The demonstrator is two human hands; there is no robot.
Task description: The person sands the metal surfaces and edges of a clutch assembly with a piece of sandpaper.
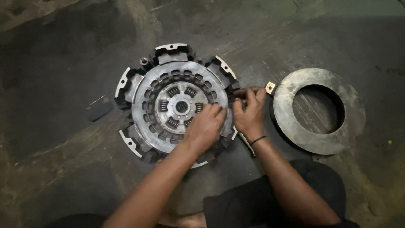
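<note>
A round clutch assembly (139, 84) lies flat on the stained concrete floor, its grey friction disc (145, 120) with springs around a splined hub (181, 106) facing up. My left hand (205, 126) rests on the disc's right part, fingers curled over its surface. My right hand (249, 112) is at the assembly's right rim, fingertips pinched together there; what they pinch is too small to see. A black band circles my right wrist.
A flat metal ring plate (318, 143) with a small lug lies on the floor just right of my right hand. A dark flat piece (99, 108) lies left of the assembly. My dark-clothed knee (249, 202) is at the bottom.
</note>
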